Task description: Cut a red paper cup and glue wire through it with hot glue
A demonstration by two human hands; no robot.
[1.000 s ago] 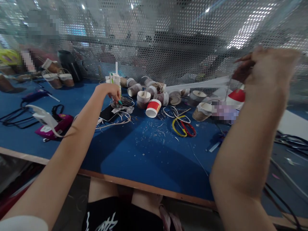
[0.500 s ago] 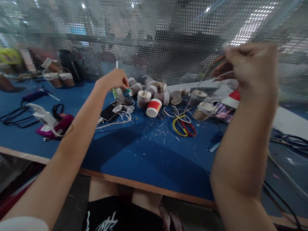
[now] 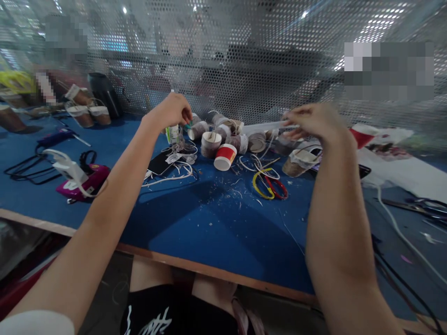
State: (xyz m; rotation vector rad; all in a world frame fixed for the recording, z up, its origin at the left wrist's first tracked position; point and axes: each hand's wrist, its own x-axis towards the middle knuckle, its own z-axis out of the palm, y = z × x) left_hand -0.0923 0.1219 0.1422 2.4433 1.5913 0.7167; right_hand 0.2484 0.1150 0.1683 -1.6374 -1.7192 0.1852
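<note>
Over the blue table (image 3: 209,242), left hand (image 3: 174,109) is pinched just above tangled string (image 3: 179,148), can't tell on what; right hand (image 3: 312,121) is blurry near a cup (image 3: 295,166), grip unclear.

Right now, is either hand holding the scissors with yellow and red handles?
No, the scissors lie on the table, apart from left hand and right hand.

It's dim in here, with light glinting through the perforated screen (image 3: 209,51). Soft shadows cross the counter (image 3: 195,228), and the right hand (image 3: 312,122) looks blurred.
</note>
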